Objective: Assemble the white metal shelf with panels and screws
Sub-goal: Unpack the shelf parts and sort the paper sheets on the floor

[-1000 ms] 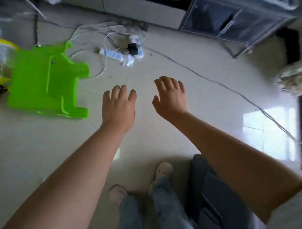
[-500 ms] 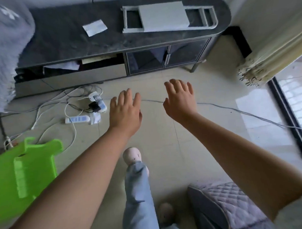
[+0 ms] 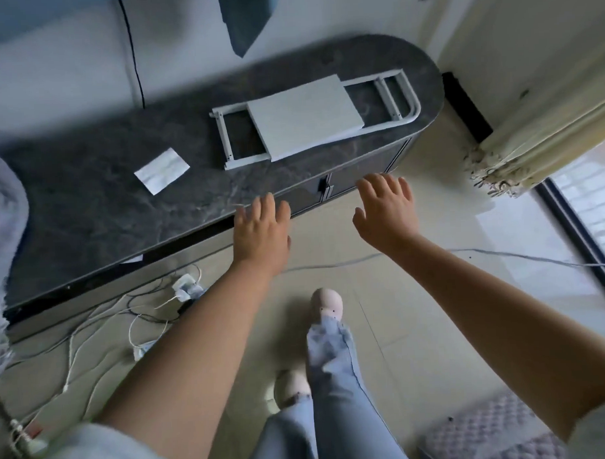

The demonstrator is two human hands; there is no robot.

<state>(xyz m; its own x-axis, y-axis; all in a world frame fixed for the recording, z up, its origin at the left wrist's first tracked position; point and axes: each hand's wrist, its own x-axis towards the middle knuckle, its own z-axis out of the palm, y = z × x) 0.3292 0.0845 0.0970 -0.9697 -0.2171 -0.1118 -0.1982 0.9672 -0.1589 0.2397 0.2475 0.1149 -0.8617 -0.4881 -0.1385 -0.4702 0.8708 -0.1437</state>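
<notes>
A white metal frame (image 3: 404,98) lies flat on a dark marble cabinet top (image 3: 87,202), with a white panel (image 3: 304,116) stacked across its middle. A small white packet (image 3: 162,170) lies to the left of them on the same top. My left hand (image 3: 262,234) is stretched out palm down at the cabinet's front edge, fingers straight, holding nothing. My right hand (image 3: 386,209) reaches forward in front of the cabinet doors, fingers spread and empty. Both hands are short of the frame.
Tangled white cables and a power strip (image 3: 186,291) lie on the tiled floor at the left below the cabinet. A thin cable (image 3: 501,253) runs across the floor to the right. A curtain (image 3: 531,142) hangs at the right; a quilted cushion (image 3: 490,435) is at bottom right.
The view has swung from the floor and green stool up to the cabinet, which is now much closer. Both empty hands have stayed stretched out and now reach its front edge.
</notes>
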